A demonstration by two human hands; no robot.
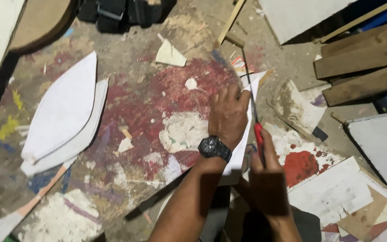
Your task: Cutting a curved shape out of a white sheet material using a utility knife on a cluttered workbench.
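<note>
My left hand (228, 114), with a black watch on its wrist, presses flat on a white sheet piece (242, 148) lying on the paint-stained floor. My right hand (265, 157) grips a red-handled thin blade tool (255, 114) that runs along the sheet's right edge, its tip pointing away from me. The sheet narrows to a point beyond my left fingers.
Two stacked white leaf-shaped cutouts (63, 116) lie at the left. Wooden planks (363, 58) sit at the upper right, white boards (381, 143) at the right. Scraps (170, 54) and a wooden strip (229, 22) lie further off. A dark bag (122, 11) is at the top.
</note>
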